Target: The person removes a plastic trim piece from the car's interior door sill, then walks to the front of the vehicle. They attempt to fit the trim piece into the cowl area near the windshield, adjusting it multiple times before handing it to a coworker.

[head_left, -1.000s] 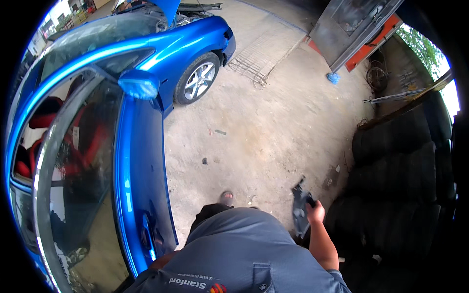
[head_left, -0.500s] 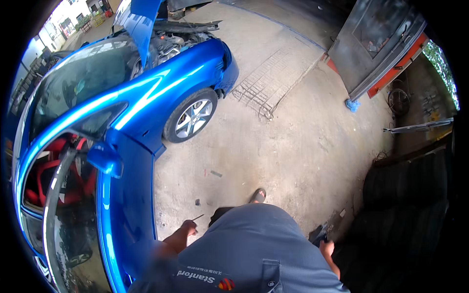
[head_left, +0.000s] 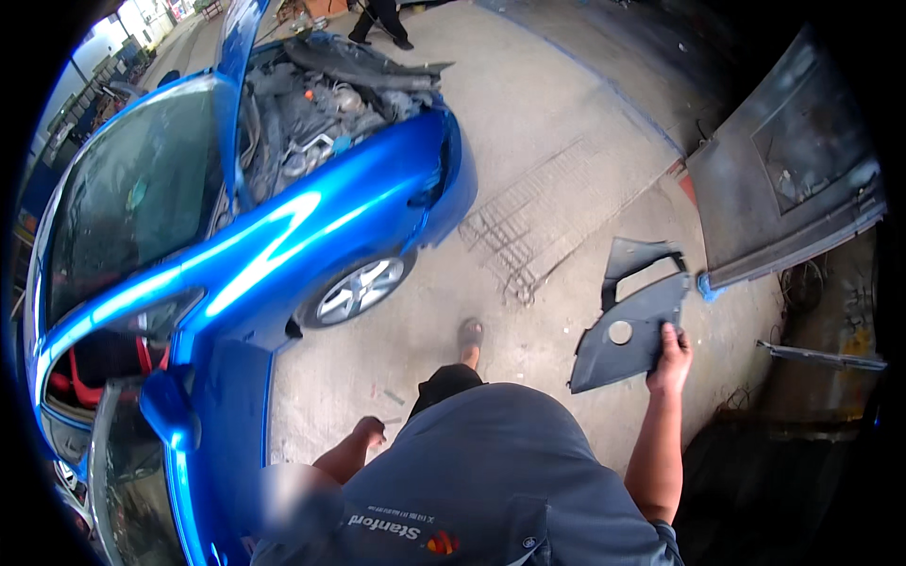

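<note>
Car (head_left: 311, 236), at my left | panel (head_left: 644, 319), ahead to my right, apart from the car | my right hand (head_left: 671, 358), gripping the panel's edge; this one-sided hold, if slackened, could let it tip or drop | my left hand (head_left: 368, 434), curled; I cannot tell whether it holds anything.

Our right forearm (head_left: 656, 443) reaches forward on our right side, and our right hand (head_left: 670, 360) is closed in a grip, thumb pointing forward. Our left forearm (head_left: 340, 459) angles out beside our torso (head_left: 462, 462); our left hand (head_left: 370, 433) looks curled, its fingers unclear. One foot (head_left: 471, 335) shows ahead.
</note>
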The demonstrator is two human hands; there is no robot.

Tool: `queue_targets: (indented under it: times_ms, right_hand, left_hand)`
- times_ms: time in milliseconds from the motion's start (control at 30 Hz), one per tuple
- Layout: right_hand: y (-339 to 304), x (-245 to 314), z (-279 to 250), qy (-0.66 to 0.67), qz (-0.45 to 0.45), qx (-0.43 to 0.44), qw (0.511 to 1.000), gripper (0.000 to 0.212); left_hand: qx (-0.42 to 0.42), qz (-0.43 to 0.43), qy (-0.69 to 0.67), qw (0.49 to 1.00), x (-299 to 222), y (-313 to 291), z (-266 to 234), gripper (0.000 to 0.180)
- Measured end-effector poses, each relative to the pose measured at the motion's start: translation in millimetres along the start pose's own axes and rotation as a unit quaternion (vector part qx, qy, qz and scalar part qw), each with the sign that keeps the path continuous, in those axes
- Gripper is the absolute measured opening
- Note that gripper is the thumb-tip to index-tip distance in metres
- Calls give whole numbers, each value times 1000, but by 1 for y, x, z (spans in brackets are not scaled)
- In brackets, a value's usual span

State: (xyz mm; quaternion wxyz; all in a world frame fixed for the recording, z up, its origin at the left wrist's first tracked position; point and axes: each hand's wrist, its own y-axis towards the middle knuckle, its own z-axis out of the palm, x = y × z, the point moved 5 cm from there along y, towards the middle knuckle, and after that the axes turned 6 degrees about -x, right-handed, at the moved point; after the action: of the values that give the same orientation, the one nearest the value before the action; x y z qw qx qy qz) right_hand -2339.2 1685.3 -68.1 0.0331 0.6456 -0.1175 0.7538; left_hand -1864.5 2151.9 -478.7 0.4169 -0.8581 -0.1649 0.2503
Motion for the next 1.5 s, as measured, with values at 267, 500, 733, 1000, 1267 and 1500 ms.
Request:
queue_targets:
  times_ms: [267,500,733,1000,1267,1500]
  right_hand:
    - [163,40,131,130,-30,45,990,34]
    - [363,18,230,59,35,60,996,25]
    - [554,37,324,26,78,124,989,25]
    - [713,100,431,-22,92,208,974,24]
    - [784,123,545,-31,106,276,955,31]
    - [839,143,646,-55,53,295,952,26]
  left_hand:
    - [-161,-34,-217,962,-103,128,-280,29]
    - [-264,97,-535,797,-299,161,-535,45]
    - [-265,118,-709,643,-416,186,-683,75]
    - [-327,157,-798,481,-490,193,-844,60]
    - [-335,236,-861,302,-508,200,-946,57]
    - [-306,275,-878,244,-480,269,-1000,49]
